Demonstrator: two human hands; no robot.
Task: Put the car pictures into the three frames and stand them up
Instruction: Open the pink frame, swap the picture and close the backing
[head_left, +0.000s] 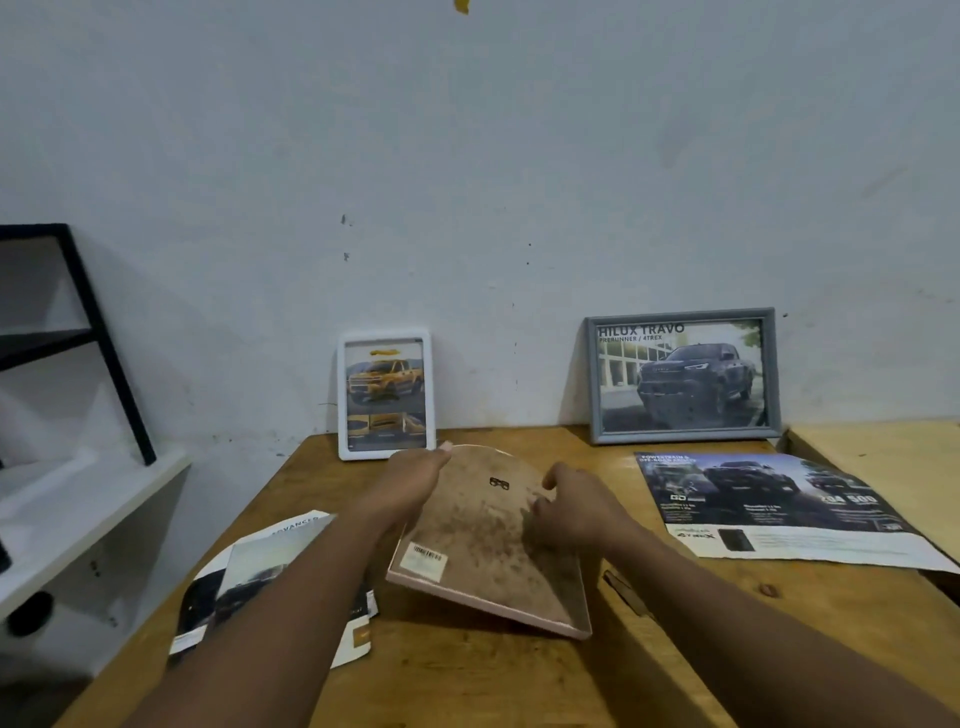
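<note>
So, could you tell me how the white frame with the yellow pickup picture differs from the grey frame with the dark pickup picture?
The white frame stands in portrait; the grey frame in landscape. The white frame has rounded corners, the grey frame square ones. The white frame looks narrower than the grey frame. Both stand at the back of the wooden table, each holding a car picture.
</note>
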